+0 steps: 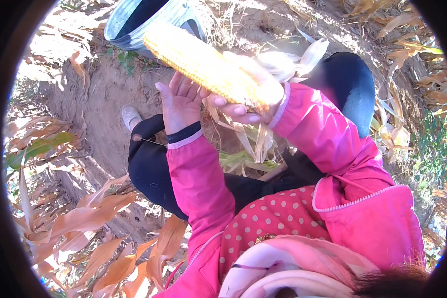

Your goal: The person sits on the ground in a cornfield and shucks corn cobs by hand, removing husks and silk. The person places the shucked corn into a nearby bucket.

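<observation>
A husked ear of yellow corn (205, 67) lies slantwise across the upper middle, its kernels bright with glare. My right hand (249, 93) grips it near its lower right end, fingers curled around the cob. Under the middle of the ear, my left hand (182, 100) is spread with the palm up; whether it touches the cob I cannot tell. The ear's far end overlaps the side of a bucket (134, 39). Pale dry husks (279, 65) lie just beyond my right wrist, and more husks (262, 143) hang or lie below it between my legs.
Bare soil (104, 93) spreads to the left of my knees. Dry corn leaves (93, 219) crowd the lower left, with more dry leaves (439, 82) along the right side. Green weeds (432, 149) grow at the right. My shoe (130, 116) rests on the soil.
</observation>
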Demonstrator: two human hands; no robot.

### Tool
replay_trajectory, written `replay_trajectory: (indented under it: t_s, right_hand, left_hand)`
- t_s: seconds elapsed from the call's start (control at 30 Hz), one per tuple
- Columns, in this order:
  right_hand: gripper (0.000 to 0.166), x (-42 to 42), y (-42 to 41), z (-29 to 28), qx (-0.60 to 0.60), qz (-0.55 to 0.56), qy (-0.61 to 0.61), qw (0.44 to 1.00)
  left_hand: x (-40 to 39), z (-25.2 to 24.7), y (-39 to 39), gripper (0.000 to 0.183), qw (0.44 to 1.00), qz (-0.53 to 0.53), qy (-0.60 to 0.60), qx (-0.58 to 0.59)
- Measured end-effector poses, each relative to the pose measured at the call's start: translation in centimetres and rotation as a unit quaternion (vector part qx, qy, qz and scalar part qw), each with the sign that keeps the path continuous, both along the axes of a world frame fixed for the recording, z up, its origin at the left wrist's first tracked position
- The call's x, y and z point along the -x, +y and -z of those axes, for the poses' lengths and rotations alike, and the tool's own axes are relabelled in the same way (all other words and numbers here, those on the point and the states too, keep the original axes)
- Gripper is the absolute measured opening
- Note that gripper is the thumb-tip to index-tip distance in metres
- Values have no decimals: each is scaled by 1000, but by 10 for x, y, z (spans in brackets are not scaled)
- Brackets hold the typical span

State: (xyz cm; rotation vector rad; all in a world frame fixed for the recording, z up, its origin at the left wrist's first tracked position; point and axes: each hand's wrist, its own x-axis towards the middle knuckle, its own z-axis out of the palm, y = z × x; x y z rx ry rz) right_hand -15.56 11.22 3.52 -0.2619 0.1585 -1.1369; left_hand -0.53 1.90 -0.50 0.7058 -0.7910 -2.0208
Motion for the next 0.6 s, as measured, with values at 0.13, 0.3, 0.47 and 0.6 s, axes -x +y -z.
replay_trajectory:
  t_s: [0.13,0.3,0.47,0.6]
  right_hand:
    - [53,-23,8,0,-63,-57,38,996]
    - [49,-23,5,0,-48,-56,63,995]
    - [56,-23,5,-15,-30,-22,209,977]
    - [57,-18,4,-15,-4,-9,272,962]
  left_hand:
    - [6,-12,8,72,968,99,230,33]
    - [2,-4,7,67,984,8,176,-4]
    - [-4,-7,1,65,980,-4,199,19]
    - [-5,-13,0,66,973,-5,231,19]
